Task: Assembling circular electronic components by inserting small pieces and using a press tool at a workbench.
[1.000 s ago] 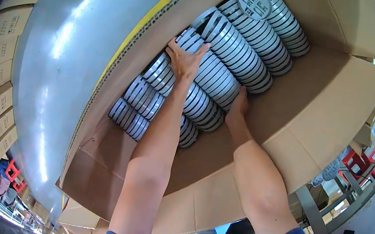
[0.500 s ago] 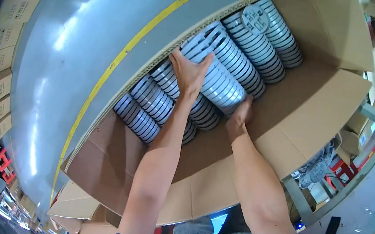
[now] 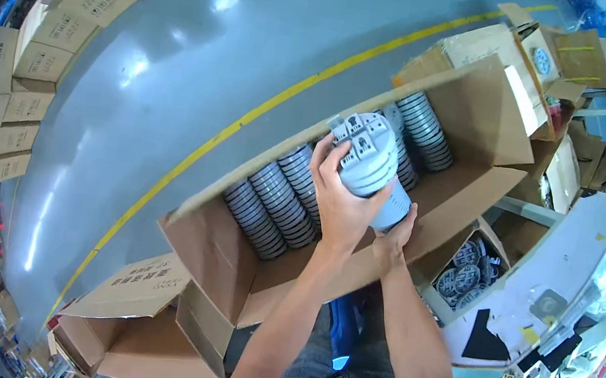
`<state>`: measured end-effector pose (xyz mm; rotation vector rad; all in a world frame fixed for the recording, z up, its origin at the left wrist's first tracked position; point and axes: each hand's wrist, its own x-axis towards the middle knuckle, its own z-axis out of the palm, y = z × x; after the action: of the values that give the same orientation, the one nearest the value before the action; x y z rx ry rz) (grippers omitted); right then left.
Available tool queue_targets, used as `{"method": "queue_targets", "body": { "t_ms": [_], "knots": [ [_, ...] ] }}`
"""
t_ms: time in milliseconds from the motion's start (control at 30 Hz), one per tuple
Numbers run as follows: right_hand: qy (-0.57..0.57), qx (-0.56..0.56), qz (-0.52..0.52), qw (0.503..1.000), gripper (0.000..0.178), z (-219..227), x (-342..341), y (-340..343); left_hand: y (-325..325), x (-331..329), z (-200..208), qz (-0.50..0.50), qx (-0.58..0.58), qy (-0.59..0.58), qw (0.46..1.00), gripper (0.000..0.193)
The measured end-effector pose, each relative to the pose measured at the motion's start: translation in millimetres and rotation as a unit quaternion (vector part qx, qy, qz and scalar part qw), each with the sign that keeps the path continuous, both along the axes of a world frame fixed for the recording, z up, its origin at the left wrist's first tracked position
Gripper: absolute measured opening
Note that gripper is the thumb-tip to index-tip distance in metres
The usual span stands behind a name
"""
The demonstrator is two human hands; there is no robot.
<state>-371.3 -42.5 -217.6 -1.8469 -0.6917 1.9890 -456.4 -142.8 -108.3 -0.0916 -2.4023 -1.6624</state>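
Both my hands hold a stack of round grey plastic discs (image 3: pixel 372 170) above a long cardboard box (image 3: pixel 204 261). My left hand (image 3: pixel 342 205) wraps around the upper end, fingers curled over the rim of the top disc, whose face shows slots and raised parts. My right hand (image 3: pixel 394 240) cups the lower end. Below, rows of the same discs (image 3: pixel 272 204) stand on edge in the box on the left, and more rows (image 3: pixel 425 129) fill its far right end. The held stack and my arms hide the middle of the box.
An open, smaller cardboard box (image 3: pixel 140 350) stands at the lower left. On the right is a white-topped workbench (image 3: pixel 545 277), with a carton of loose grey round parts (image 3: pixel 469 273) beside it. Closed cartons (image 3: pixel 65 29) line the far left, past a yellow floor line (image 3: pixel 237 126).
The stack has been lifted out of the row in the box, raised toward me and tilted so its top face shows. Both hands rose with it, and the view has shifted.
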Motion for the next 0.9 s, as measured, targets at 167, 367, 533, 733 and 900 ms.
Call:
{"method": "queue_targets", "body": {
  "t_ms": [167,367,533,733,900],
  "knots": [
    [0.269,-0.001,-0.016,0.963,0.050,91.0,-6.0,22.2,16.0,6.6,130.9,-0.059,0.014,0.169,0.984,0.093],
    [0.386,0.018,-0.088,0.918,0.050,287.1,3.9,32.9,36.9,59.5,340.8,-0.102,-0.074,0.348,0.929,0.099],
    [0.453,0.100,-0.159,0.872,0.058,407.2,92.2,90.8,101.6,143.7,419.7,-0.212,0.012,0.442,0.872,0.097],
    [0.447,0.108,-0.243,0.854,0.061,422.1,202.6,133.9,171.1,220.7,426.7,-0.406,0.121,0.407,0.810,0.111],
    [0.376,0.053,-0.313,0.871,0.058,370.9,231.2,144.5,208.3,251.4,347.9,-0.436,0.137,0.313,0.833,0.093]
  ]
}}
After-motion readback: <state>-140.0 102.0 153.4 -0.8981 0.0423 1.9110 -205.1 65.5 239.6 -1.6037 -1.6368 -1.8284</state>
